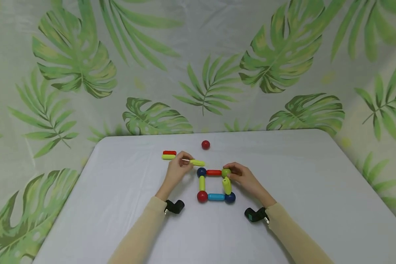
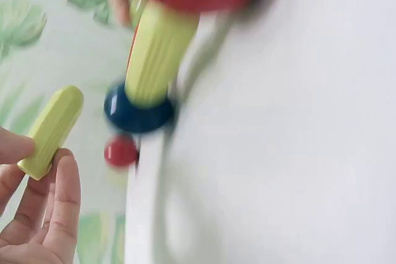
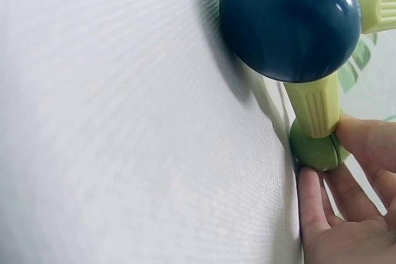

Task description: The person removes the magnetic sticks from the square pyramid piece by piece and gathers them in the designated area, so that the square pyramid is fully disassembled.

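My left hand [image 1: 179,167] pinches a loose yellow-green toy rod [image 2: 52,131] between thumb and fingers, above the back-left corner of a square of rods and balls. My right hand [image 1: 247,178] holds the green ball [image 3: 315,146] at the square's back-right corner. A red rod [image 1: 213,172] joins that ball to a dark blue ball [image 1: 201,172]. Along the left side, a yellow-green rod [image 1: 202,183] runs to a red ball [image 1: 202,196]. A light blue rod [image 1: 216,197] forms the front side, ending at another dark blue ball [image 3: 291,23], from which a yellow-green rod [image 3: 378,3] stands up.
Behind the left hand lie a red rod [image 1: 169,152] and a yellow-green rod [image 1: 168,157], side by side. A loose red ball [image 1: 205,145] sits near the back edge of the white table [image 1: 303,190]. A leaf-print cloth [image 1: 224,22] hangs behind.
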A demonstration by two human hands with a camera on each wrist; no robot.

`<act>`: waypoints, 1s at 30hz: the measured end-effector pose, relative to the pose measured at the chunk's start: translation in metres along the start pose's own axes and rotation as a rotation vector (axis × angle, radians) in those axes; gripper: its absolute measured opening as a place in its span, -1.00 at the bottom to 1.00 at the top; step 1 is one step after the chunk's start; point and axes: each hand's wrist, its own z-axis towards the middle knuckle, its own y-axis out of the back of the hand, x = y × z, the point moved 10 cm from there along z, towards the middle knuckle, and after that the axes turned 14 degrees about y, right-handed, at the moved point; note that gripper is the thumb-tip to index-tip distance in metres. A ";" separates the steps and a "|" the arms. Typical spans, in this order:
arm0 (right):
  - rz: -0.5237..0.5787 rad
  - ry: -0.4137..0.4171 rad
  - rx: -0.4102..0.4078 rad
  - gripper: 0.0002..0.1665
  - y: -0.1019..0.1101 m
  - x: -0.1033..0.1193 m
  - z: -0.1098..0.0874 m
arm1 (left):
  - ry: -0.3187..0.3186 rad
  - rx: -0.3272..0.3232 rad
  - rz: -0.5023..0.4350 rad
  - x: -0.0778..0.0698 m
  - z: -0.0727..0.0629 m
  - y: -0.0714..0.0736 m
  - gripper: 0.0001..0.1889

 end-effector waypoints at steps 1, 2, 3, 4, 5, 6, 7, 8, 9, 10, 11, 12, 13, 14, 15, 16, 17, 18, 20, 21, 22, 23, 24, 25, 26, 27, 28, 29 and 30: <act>0.005 -0.005 -0.001 -0.62 0.000 -0.001 0.000 | 0.020 -0.032 0.000 0.006 0.003 0.013 -0.80; 0.007 -0.008 -0.002 -0.63 0.000 -0.001 0.000 | 0.047 -0.062 0.002 0.012 0.005 0.026 -0.79; 0.005 -0.010 0.000 -0.63 0.000 -0.002 -0.001 | 0.078 -0.089 0.010 0.019 0.007 0.038 -0.78; 0.009 -0.018 -0.004 -0.63 0.000 -0.003 -0.001 | 0.115 -0.113 0.017 0.026 0.009 0.049 -0.78; 0.007 -0.017 -0.003 -0.63 0.001 -0.003 -0.001 | 0.149 -0.129 0.026 0.032 0.010 0.058 -0.78; 0.011 -0.022 -0.007 -0.63 0.001 -0.004 -0.001 | 0.183 -0.148 0.044 0.038 0.012 0.067 -0.79; 0.015 -0.027 -0.006 -0.64 0.001 -0.004 -0.001 | 0.216 -0.162 0.060 0.044 0.013 0.074 -0.79; 0.019 -0.032 -0.009 -0.64 0.001 -0.005 -0.001 | 0.245 -0.174 0.075 0.049 0.014 0.080 -0.79; 0.023 -0.035 -0.009 -0.63 0.001 -0.005 -0.001 | 0.268 -0.185 0.089 0.052 0.015 0.085 -0.80; 0.031 -0.040 -0.012 -0.63 0.000 -0.005 -0.001 | 0.282 -0.194 0.096 0.055 0.016 0.089 -0.80; 0.032 -0.038 -0.011 -0.63 0.000 -0.005 -0.001 | 0.290 -0.203 0.112 0.056 0.017 0.092 -0.81; 0.038 -0.042 -0.015 -0.63 0.000 -0.006 -0.001 | 0.297 -0.211 0.126 0.057 0.019 0.095 -0.81; 0.037 -0.039 -0.015 -0.63 0.000 -0.006 -0.001 | 0.299 -0.215 0.136 0.058 0.020 0.097 -0.82; 0.037 -0.037 -0.017 -0.63 0.000 -0.006 -0.001 | 0.298 -0.218 0.148 0.058 0.021 0.098 -0.83; 0.036 -0.035 -0.015 -0.63 -0.001 -0.006 -0.001 | 0.297 -0.222 0.160 0.057 0.023 0.099 -0.83; 0.036 -0.034 -0.015 -0.63 -0.001 -0.006 -0.001 | 0.296 -0.224 0.175 0.057 0.024 0.100 -0.84; 0.036 -0.034 -0.015 -0.63 -0.002 -0.006 -0.001 | 0.297 -0.224 0.194 0.057 0.025 0.100 -0.85; 0.036 -0.034 -0.014 -0.63 -0.002 -0.006 -0.001 | 0.298 -0.222 0.210 0.057 0.026 0.100 -0.85; 0.039 -0.037 -0.014 -0.63 -0.002 -0.006 -0.001 | 0.300 -0.219 0.239 0.056 0.028 0.100 -0.85; 0.041 -0.039 -0.016 -0.63 -0.002 -0.006 -0.001 | 0.300 -0.219 0.252 0.056 0.028 0.100 -0.85; 0.042 -0.039 -0.018 -0.63 -0.001 -0.005 -0.001 | 0.300 -0.221 0.264 0.056 0.028 0.100 -0.85; 0.044 -0.039 -0.020 -0.64 -0.001 -0.005 -0.001 | 0.297 -0.228 0.276 0.055 0.028 0.101 -0.85; 0.040 -0.033 -0.017 -0.63 -0.001 -0.004 -0.001 | 0.288 -0.238 0.287 0.053 0.027 0.101 -0.84; 0.043 -0.034 -0.019 -0.64 -0.001 -0.003 -0.001 | 0.277 -0.249 0.299 0.051 0.026 0.102 -0.85; 0.043 -0.031 -0.017 -0.64 -0.001 -0.003 -0.001 | 0.259 -0.257 0.309 0.048 0.025 0.101 -0.84; 0.042 -0.030 -0.015 -0.64 -0.001 -0.003 -0.001 | 0.237 -0.260 0.311 0.043 0.023 0.099 -0.84; 0.040 -0.028 -0.013 -0.64 -0.001 -0.003 -0.001 | 0.206 -0.255 0.309 0.037 0.021 0.096 -0.83; 0.039 -0.029 -0.010 -0.64 -0.001 -0.002 -0.001 | 0.156 -0.243 0.301 0.030 0.018 0.089 -0.83; 0.040 -0.030 -0.009 -0.64 -0.001 -0.001 -0.001 | 0.106 -0.205 0.287 0.022 0.015 0.079 -0.83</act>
